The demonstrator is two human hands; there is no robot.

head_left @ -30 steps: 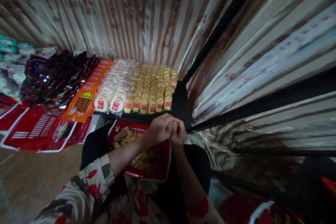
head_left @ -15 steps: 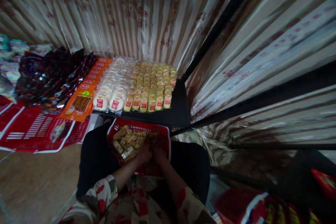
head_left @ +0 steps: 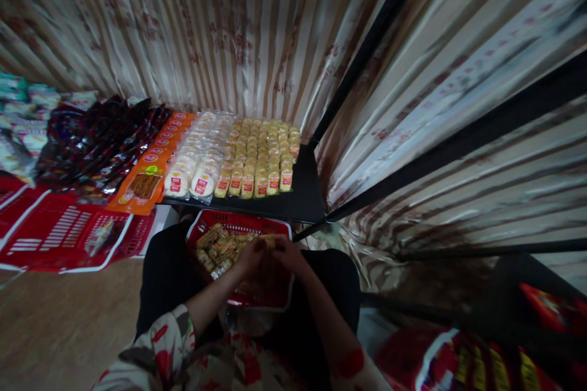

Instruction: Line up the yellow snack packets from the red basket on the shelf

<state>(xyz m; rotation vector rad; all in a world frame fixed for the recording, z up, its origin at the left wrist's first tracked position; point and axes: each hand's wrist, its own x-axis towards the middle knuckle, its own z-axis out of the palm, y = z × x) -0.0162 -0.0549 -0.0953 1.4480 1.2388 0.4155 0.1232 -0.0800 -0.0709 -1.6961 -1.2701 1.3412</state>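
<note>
Head cam: both hands are down in the red basket [head_left: 208,229] on the lap, left hand [head_left: 250,256] and right hand [head_left: 287,252] pinching a snack pack [head_left: 266,241] together. More packs [head_left: 217,250] sit just left. Black shelf [head_left: 305,192] ahead holds yellow rows [head_left: 263,153], buns [head_left: 195,162], orange packs [head_left: 149,168]. Striped curtain [head_left: 238,30] behind, wood floor [head_left: 59,324].

— What moved?
— Both hands. A second ago the left hand [head_left: 250,255] and right hand [head_left: 287,252] were clasped up at the shelf's [head_left: 302,192] front edge.
— And now?
— Down inside the basket [head_left: 238,220], over the snack packs [head_left: 217,250], near its far rim, slightly higher than half a second ago.
</note>
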